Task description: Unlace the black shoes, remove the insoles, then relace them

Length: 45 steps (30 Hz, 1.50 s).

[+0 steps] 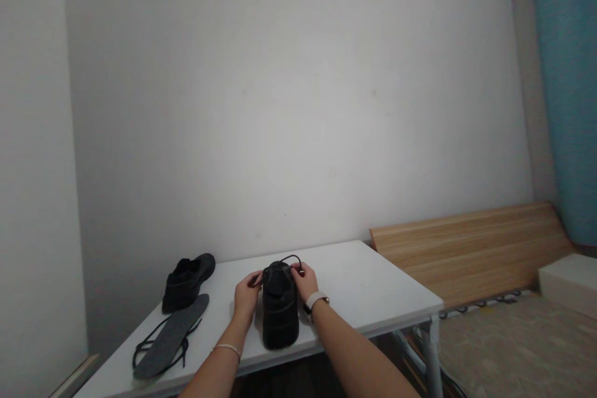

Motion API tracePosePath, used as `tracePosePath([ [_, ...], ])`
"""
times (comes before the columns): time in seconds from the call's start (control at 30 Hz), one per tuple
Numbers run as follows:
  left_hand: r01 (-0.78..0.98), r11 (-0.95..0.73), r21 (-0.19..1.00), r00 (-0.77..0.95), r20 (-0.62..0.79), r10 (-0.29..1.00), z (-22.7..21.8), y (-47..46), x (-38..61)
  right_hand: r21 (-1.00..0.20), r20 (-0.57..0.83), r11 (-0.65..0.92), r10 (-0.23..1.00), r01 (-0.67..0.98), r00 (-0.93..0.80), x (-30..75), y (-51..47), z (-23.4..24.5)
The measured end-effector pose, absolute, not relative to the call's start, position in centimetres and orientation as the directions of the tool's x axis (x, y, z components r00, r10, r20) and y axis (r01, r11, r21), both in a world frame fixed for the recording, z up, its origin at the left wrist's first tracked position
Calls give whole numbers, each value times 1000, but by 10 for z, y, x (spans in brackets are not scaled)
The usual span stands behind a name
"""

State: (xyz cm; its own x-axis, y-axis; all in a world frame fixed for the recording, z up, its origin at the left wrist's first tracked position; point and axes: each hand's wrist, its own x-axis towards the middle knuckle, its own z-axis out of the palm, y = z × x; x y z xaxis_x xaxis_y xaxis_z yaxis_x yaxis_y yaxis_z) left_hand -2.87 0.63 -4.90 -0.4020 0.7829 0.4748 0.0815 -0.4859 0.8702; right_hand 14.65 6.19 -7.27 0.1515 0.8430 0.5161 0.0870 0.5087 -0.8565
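Note:
A black shoe (280, 308) stands on the white table (368, 289), heel towards me. My left hand (246, 296) is closed at the shoe's left side, pinching a black lace end. My right hand (305, 282), with a watch on its wrist, is closed at the right side near the top, pinching the lace (291, 259) that loops up over the shoe. A second black shoe (187, 282) lies at the table's far left. A grey insole (172, 334) rests in front of it, on top of a loose black lace (144, 348).
A bare white wall rises right behind the table. To the right, a wooden board (471, 249) leans low along the wall above a brownish floor. A pale box (569, 283) sits at the far right. The table's metal leg (431, 354) stands at its right corner.

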Motion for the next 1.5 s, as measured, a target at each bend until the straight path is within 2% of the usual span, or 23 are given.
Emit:
tracePosePath([
  [0.13, 59, -500, 864, -492, 461, 739, -49, 7, -32, -854, 519, 514, 831, 81, 198, 148, 61, -72],
  [0.53, 52, -525, 850, -780, 363, 510, -50, 6, -50, -855, 395, 517, 708, -49, 585, 173, 52, -61],
  [0.77, 2, -517, 856, -859, 266, 438, -45, 2, -54, -852, 329, 519, 641, -76, 693, 188, 45, -54],
  [0.83, -12, -498, 867, -837, 264, 480, -44, 1, -51, -855, 333, 514, 652, -74, 681, 188, 45, -54],
  [0.93, -18, -438, 899, -738, 284, 613, -45, 1, -41, -865, 363, 497, 718, -71, 593, 182, 47, -54],
  [1.1, 75, -403, 912, -452, 391, 802, -43, -4, -23, -876, 451, 481, 844, -38, 290, 160, 47, -58],
  [1.2, 129, -444, 887, -330, 460, 824, -41, -7, -19, -871, 488, 492, 863, 2, 128, 151, 47, -62],
  [1.27, 160, -467, 870, -293, 493, 819, -41, -8, -20, -868, 497, 496, 864, 28, 82, 150, 47, -66],
  [1.5, 250, -508, 825, -343, 566, 750, -45, -2, -28, -847, 531, 529, 832, 57, 160, 154, 47, -68],
])
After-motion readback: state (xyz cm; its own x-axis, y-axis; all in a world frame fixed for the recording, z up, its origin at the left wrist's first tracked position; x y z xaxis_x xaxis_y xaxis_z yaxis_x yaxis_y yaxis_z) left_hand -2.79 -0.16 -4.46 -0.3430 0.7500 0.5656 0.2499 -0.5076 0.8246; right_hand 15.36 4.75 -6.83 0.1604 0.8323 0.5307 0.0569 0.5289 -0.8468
